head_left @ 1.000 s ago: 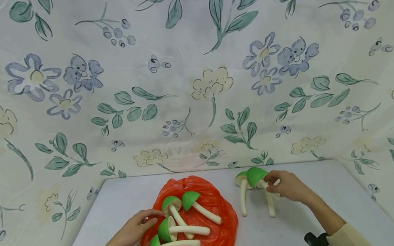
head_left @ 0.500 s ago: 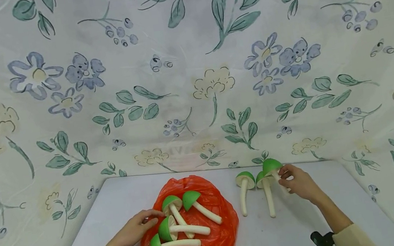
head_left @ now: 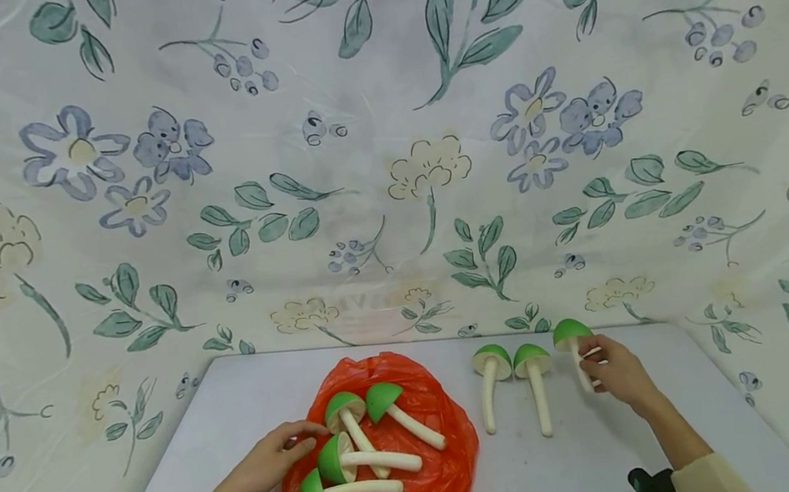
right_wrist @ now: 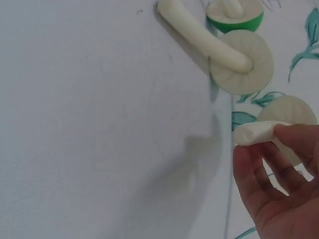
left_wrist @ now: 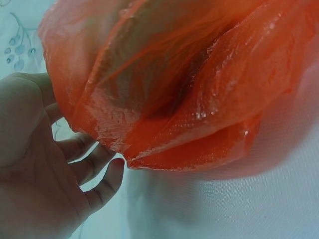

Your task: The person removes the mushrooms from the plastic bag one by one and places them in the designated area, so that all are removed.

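Observation:
My right hand (head_left: 615, 370) pinches the white stem of a green-capped toy mushroom (head_left: 571, 332), cap up, at the table's back right. In the right wrist view, thumb and fingertips grip this mushroom's stem (right_wrist: 259, 133) above the surface. Just left of it lie two similar mushrooms, one (head_left: 536, 386) nearer and another (head_left: 490, 375) farther left. My left hand (head_left: 273, 462) rests at the left edge of a red plastic bag (head_left: 443, 483), fingers loosely bent. Its fingertips touch the bag's crinkled side (left_wrist: 164, 124) in the left wrist view. Several mushrooms, including one (head_left: 407, 419), lie on the bag.
The white table (head_left: 534, 487) meets a floral-patterned curtain (head_left: 361, 225) along its back edge. A small black object (head_left: 651, 484) sits by my right sleeve (head_left: 707, 479).
My right hand has moved right with its mushroom, away from the two lying mushrooms, which now show separately. The left hand and the bag have stayed in place.

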A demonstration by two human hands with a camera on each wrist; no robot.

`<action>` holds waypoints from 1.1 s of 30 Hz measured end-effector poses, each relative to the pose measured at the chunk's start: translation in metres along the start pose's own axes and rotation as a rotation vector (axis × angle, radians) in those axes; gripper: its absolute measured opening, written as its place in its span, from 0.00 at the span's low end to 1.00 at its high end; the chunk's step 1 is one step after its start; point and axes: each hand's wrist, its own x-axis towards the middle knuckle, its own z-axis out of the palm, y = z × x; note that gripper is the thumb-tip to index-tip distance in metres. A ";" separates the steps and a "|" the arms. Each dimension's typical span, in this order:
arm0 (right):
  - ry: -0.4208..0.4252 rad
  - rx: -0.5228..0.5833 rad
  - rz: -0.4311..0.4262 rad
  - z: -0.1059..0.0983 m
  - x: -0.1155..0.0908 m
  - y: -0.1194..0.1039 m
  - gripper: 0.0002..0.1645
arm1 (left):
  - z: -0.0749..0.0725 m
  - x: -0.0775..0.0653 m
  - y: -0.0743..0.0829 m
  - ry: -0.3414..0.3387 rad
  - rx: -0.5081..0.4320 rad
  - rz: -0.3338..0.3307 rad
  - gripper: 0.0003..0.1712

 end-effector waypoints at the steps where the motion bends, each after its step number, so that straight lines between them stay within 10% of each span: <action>1: -0.002 0.004 0.013 0.000 0.000 0.002 0.11 | 0.000 0.000 0.000 0.001 0.001 -0.002 0.13; 33: -0.071 0.014 0.113 0.013 -0.002 0.020 0.14 | 0.000 0.000 -0.004 -0.027 0.005 0.009 0.15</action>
